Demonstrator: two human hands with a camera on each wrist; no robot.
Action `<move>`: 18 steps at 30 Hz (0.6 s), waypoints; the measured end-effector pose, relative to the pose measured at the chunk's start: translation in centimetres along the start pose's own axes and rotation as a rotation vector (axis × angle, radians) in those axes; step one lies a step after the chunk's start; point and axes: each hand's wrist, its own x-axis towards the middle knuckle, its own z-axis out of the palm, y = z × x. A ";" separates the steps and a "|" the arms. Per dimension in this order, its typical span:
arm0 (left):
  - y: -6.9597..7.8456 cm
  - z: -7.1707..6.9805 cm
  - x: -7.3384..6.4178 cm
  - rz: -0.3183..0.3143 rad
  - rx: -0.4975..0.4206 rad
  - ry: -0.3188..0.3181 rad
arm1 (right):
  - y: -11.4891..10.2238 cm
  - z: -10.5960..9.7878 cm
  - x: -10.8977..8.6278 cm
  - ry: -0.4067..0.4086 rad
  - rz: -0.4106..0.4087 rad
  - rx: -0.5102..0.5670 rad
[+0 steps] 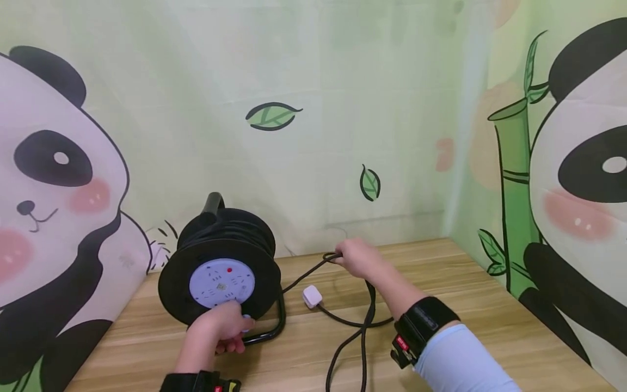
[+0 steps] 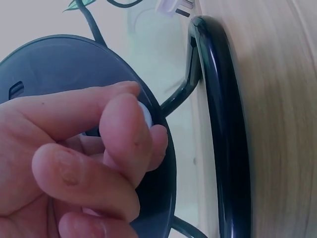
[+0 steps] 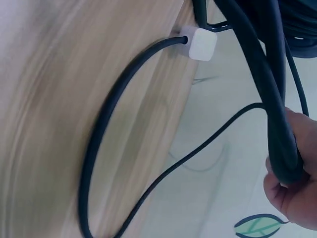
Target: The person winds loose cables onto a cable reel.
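Observation:
A black cable reel [image 1: 170, 286] stands on its tubular frame at the left of the table, its pale round socket panel facing me. At the reel's lower front, my left hand [image 1: 222, 324] pinches a small pale knob [image 2: 147, 115], mostly hidden by the fingers in the left wrist view. My right hand [image 1: 360, 258] is raised to the right of the reel and grips the black cable [image 3: 265, 84], doubled into a loop at the fingers. One stretch of cable runs from that hand to the reel. A white plug [image 1: 312, 296] lies on the wood between reel and right hand.
Loose cable [image 1: 363, 343] crosses itself on the wooden table [image 1: 431, 272] below the right hand and runs toward the front edge. The reel's black tube foot [image 2: 228, 134] sits beside the left hand. A panda-printed cloth [image 1: 313, 141] hangs behind the table.

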 end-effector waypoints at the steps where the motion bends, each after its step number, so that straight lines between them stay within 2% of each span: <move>1: -0.1 0.0 -0.1 0.002 -0.002 0.002 | -0.1 -0.2 0.0 0.003 -0.002 -0.025; 8: -0.3 0.1 -0.3 -0.003 -0.017 -0.004 | 0.2 -0.6 -0.1 0.067 0.060 -0.269; 12: -0.2 0.1 -0.3 -0.011 -0.043 -0.018 | 0.6 -0.5 -0.2 0.091 0.040 -0.280; 18: -0.2 -0.2 -0.2 -0.008 -0.063 -0.013 | 0.8 -0.6 0.0 0.101 0.063 -0.261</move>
